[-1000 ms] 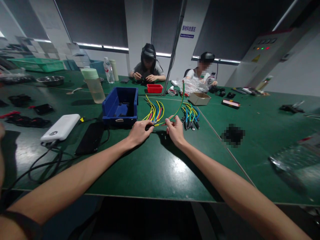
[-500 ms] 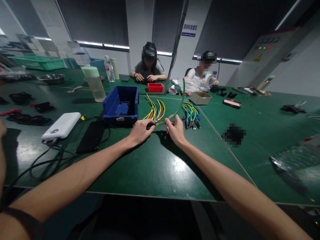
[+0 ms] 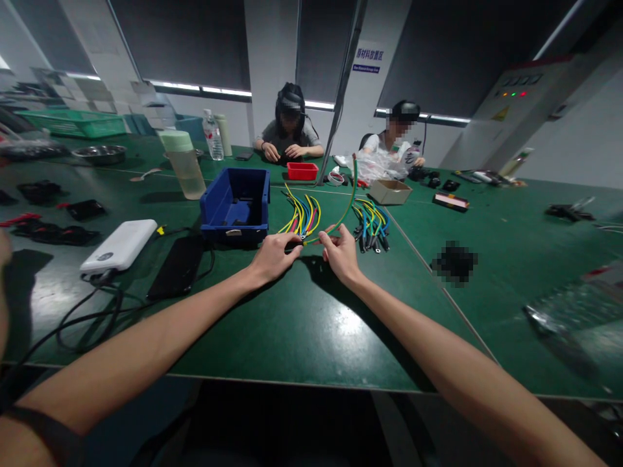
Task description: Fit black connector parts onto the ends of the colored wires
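Note:
Between my hands runs a green-and-yellow wire, its free end curving up to the right. My right hand pinches it between thumb and fingers. The closed fingers of my left hand grip a black sleeve at the wire's other end; my fingers partly hide it. Just behind the hands, a bundle of yellow, blue and red wires lies on the table. To the right of my right hand is a second bundle of wires, with black sleeves and ring lugs at the near ends.
A blue bin with dark parts inside stands behind my left hand. Left of it are a black phone, a white power bank and cables. A small cardboard box and a red tray sit farther back, near two seated people.
The wire's free end has shifted very slightly left. Both hands keep their hold and nearly the same place.

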`<state>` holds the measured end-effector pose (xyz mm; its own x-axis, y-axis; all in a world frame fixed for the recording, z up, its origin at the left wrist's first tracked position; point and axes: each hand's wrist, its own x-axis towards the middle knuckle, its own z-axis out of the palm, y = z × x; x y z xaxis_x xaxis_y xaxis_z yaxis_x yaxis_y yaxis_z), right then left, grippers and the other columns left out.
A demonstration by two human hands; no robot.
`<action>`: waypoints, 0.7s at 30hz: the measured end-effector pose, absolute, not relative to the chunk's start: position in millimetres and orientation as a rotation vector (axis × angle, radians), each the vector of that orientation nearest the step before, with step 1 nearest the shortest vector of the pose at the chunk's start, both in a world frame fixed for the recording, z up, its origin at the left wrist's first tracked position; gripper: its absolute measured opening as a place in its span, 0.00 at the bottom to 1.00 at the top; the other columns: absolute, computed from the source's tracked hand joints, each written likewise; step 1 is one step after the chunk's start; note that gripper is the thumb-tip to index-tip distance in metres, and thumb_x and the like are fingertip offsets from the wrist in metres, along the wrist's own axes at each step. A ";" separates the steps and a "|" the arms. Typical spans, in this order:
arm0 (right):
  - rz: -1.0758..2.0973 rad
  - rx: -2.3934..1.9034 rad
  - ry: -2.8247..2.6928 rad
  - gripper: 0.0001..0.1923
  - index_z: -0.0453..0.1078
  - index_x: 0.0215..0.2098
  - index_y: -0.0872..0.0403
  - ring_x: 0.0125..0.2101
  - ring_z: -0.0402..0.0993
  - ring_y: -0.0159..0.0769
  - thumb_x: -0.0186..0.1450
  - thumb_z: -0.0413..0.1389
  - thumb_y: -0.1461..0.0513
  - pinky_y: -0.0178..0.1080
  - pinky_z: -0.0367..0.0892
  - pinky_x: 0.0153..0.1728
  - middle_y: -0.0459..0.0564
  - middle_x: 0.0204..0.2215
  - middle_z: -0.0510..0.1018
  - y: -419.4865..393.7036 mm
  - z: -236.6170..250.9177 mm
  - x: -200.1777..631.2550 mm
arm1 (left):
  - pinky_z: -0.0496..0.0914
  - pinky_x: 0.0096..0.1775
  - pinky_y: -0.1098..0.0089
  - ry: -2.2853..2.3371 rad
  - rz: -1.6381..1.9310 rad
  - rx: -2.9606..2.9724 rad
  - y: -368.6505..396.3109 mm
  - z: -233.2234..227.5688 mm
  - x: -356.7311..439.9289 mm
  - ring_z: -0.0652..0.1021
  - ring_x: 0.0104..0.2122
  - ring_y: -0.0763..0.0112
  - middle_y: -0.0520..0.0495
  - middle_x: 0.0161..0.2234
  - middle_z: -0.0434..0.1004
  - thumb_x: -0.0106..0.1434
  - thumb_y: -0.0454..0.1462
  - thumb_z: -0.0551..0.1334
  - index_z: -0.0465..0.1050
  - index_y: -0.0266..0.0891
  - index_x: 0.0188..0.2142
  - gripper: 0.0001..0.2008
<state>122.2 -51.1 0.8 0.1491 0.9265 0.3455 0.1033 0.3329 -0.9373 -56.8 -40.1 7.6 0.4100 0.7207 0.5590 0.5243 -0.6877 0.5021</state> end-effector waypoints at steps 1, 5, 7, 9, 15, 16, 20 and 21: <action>0.793 -1.081 -1.289 0.15 0.56 0.35 0.50 0.10 0.59 0.27 0.59 0.56 0.51 0.31 0.52 0.10 0.41 0.20 0.73 -51.3 0.8 122.1 | 0.70 0.46 0.65 1.091 1.145 2.419 -40.3 7.9 -56.7 0.78 0.41 0.64 0.45 0.40 0.79 0.61 0.37 0.59 0.75 0.37 0.40 0.10; 0.785 -1.101 -1.289 0.16 0.57 0.35 0.50 0.10 0.59 0.27 0.58 0.57 0.51 0.31 0.53 0.11 0.41 0.19 0.73 -52.0 0.6 121.8 | 0.70 0.46 0.65 1.076 1.145 2.414 -41.2 9.1 -56.5 0.78 0.40 0.64 0.45 0.40 0.79 0.61 0.36 0.59 0.75 0.37 0.40 0.10; 0.786 -1.109 -1.287 0.16 0.57 0.35 0.50 0.10 0.59 0.27 0.58 0.57 0.52 0.31 0.53 0.11 0.41 0.19 0.72 -52.3 0.6 121.7 | 0.69 0.46 0.65 1.058 1.145 2.411 -41.6 9.9 -56.4 0.78 0.40 0.65 0.45 0.40 0.79 0.61 0.36 0.59 0.75 0.37 0.40 0.10; 0.788 -1.112 -1.285 0.16 0.57 0.35 0.50 0.10 0.59 0.27 0.58 0.57 0.52 0.31 0.52 0.11 0.41 0.19 0.72 -52.5 0.8 121.7 | 0.69 0.46 0.65 1.038 1.143 2.410 -41.9 10.6 -56.5 0.78 0.40 0.65 0.45 0.40 0.79 0.61 0.36 0.59 0.75 0.37 0.40 0.10; 0.781 -1.128 -1.299 0.16 0.58 0.35 0.50 0.11 0.59 0.27 0.57 0.57 0.52 0.31 0.53 0.11 0.41 0.18 0.71 -51.5 1.0 122.3 | 0.69 0.47 0.65 0.994 1.120 2.406 -41.9 11.3 -57.0 0.78 0.40 0.65 0.45 0.40 0.79 0.61 0.36 0.60 0.76 0.36 0.40 0.10; 0.774 -1.133 -1.301 0.16 0.58 0.35 0.51 0.11 0.59 0.27 0.57 0.57 0.52 0.31 0.53 0.11 0.41 0.18 0.71 -51.0 0.6 122.6 | 0.70 0.47 0.65 0.992 1.117 2.401 -42.0 11.5 -57.0 0.78 0.40 0.65 0.45 0.39 0.80 0.60 0.36 0.60 0.76 0.36 0.40 0.10; 0.755 -1.148 -1.283 0.15 0.59 0.35 0.51 0.10 0.59 0.27 0.57 0.57 0.52 0.31 0.53 0.11 0.40 0.18 0.71 -49.3 -0.9 124.3 | 0.70 0.48 0.65 1.002 1.103 2.358 -43.2 13.1 -56.2 0.79 0.39 0.66 0.45 0.40 0.80 0.58 0.33 0.59 0.76 0.36 0.41 0.12; 0.755 -1.148 -1.278 0.15 0.59 0.35 0.51 0.10 0.59 0.27 0.58 0.57 0.52 0.31 0.53 0.11 0.40 0.18 0.71 -48.9 -1.1 124.7 | 0.70 0.48 0.65 1.006 1.101 2.341 -43.5 13.4 -55.9 0.79 0.39 0.66 0.46 0.40 0.80 0.58 0.31 0.59 0.76 0.36 0.41 0.13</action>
<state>124.7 -48.9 -1.1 0.1860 0.9256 0.3295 0.1581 0.3028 -0.9399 -55.9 -43.5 13.4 0.4416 0.7330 0.5174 0.4495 -0.6799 0.5794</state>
